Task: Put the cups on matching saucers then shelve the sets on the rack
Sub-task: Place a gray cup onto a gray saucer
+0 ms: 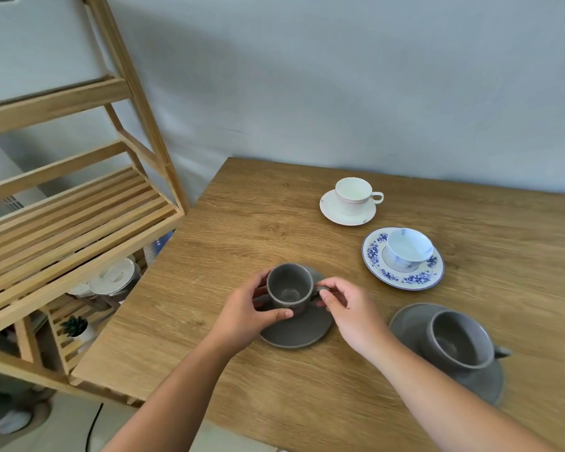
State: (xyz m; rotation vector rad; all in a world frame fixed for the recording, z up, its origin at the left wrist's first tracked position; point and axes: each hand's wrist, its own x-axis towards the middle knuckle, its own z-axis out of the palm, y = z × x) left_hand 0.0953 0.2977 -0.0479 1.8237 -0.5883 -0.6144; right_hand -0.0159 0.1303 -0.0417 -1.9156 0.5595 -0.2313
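A small dark grey cup (289, 285) stands on a dark grey saucer (302, 331) near the table's left side. My left hand (248, 308) wraps the cup's left wall, thumb on its front. My right hand (349, 308) pinches the cup's handle on the right. A larger grey cup (457, 340) sits on a grey saucer (411, 321) at the right. A blue-flowered cup (408, 247) rests on a blue-patterned saucer (375, 256). Farther back, a white cup (354, 192) stands on a white saucer (331, 210).
The wooden table (307, 393) runs along a grey wall. A slatted wooden rack (66, 216) stands to the left of the table; its lower shelves hold white lidded containers (115, 278) and a small potted plant (75, 326). A black cable (93, 425) lies on the floor.
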